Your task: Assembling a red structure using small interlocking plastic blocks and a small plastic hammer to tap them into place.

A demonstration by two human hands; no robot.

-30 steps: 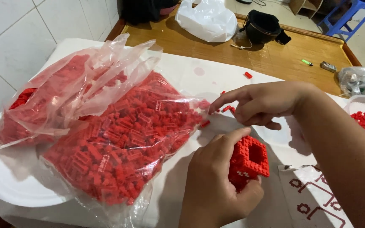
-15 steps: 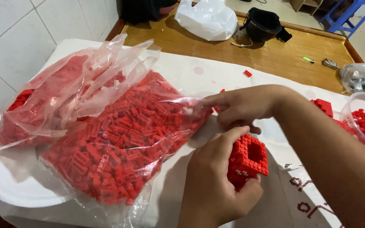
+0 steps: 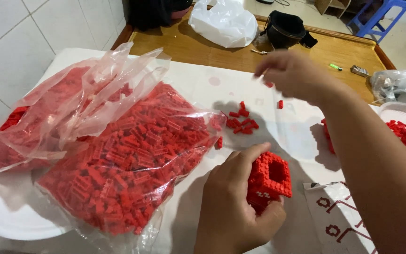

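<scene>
The left hand (image 3: 233, 207) grips a small red brick block (image 3: 269, 178), low and right of middle on the white-covered counter (image 3: 198, 89). The block is a hollow square built from tiny studded bricks: four thin walls around an open well, the top rim bumpy with studs, a few pale specks on its near face. The thumb lies along the left wall and the fingers curl under and around the near side, so the hand is closed on the block and hides its lower part.

The right hand (image 3: 290, 73) is raised above the far side of the counter, blurred, its fingers drawn loosely together; whether they pinch anything cannot be told. Its forearm runs down the right edge of the view.

Between the two hands lies a small loose pile of red bricks (image 3: 241, 120), with a single brick (image 3: 280, 104) just to its right. To the left, two clear plastic bags (image 3: 118, 150) stuffed with the same red bricks rest partly on a white plate (image 3: 5, 221); the open mouth of the nearer bag sits near the loose pile. At the right edge a white bowl (image 3: 398, 113) holds more red bricks. A printed sheet with a red pattern (image 3: 339, 221) lies just right of the block. Beyond the white covering, on bare wood, sit a white plastic bag (image 3: 224, 21) and a black pouch (image 3: 285, 30)
</scene>
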